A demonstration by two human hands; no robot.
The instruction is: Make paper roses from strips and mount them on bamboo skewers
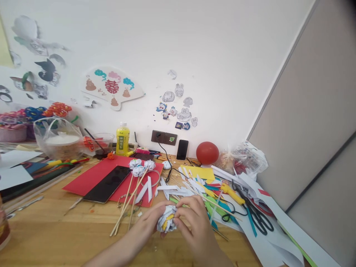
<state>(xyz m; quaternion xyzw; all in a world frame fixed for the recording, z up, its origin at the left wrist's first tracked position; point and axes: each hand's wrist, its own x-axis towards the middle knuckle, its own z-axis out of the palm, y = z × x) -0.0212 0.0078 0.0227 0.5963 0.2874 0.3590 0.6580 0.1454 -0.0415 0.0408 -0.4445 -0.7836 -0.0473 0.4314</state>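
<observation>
A white paper flower (167, 218) with a yellow strip at its centre is between my two hands, above the front of the wooden table. My left hand (151, 219) grips it from the left side, fingers wrapped behind and below. On the right, my right hand (192, 218) pinches the flower's edge with thumb and fingers. Just behind them lie white paper strips (178, 191). Several finished white paper flowers (139, 168) on wooden sticks (126, 209) rest on a red sheet (91, 177), beside a black tablet (107, 185).
Black scissors (260, 218), a yellow glue gun (233, 194) with its cord, and coloured strips lie at the right. A yellow bottle (122, 140), a phone (182, 150) and a red balloon (207, 152) stand along the wall. A plastic bag (59, 139) is at the left.
</observation>
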